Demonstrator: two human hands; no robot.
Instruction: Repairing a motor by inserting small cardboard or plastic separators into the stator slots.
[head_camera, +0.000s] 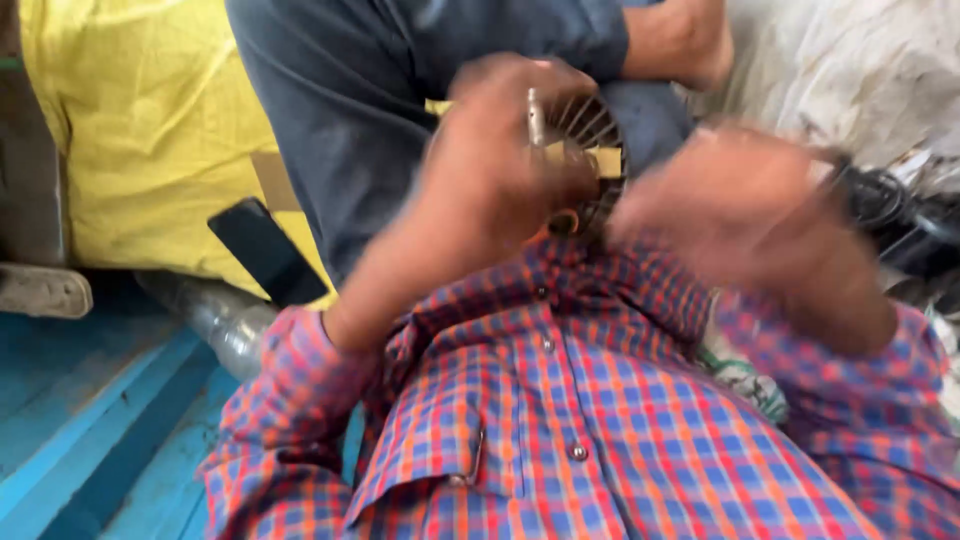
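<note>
The landmark here is the round finned part (590, 150), a dark ring of thin metal blades with a pale yellowish piece at its middle, which the person holds up just above the collar of the checked shirt (560, 400). The left hand (490, 170) is closed around the left side of the finned part, its grip pressed together on the rim and on a small shiny metal piece (535, 115) that stands at the top edge of the blades. The right hand (750, 220) is at the right side of the finned part and is very blurred, so I cannot tell whether its grip is spread or closed, or whether it really touches the blades. What could go wrong, in my judgement: the blades look thin and sharp, and a fast hand beside them may be cut, or the part may slip from the one hand that holds it and fall onto the shirt. A little orange spot shows just under the finned part; it is perhaps a wire or a ring. Behind the finned part sits another person in dark blue clothes (370, 90). Left of the finned part lie a yellow sack (140, 130), a black phone (265, 250) and a clear plastic bottle (220, 320) on the blue floor (90, 420). Right of it lies dark wire scrap (900, 215).
</note>
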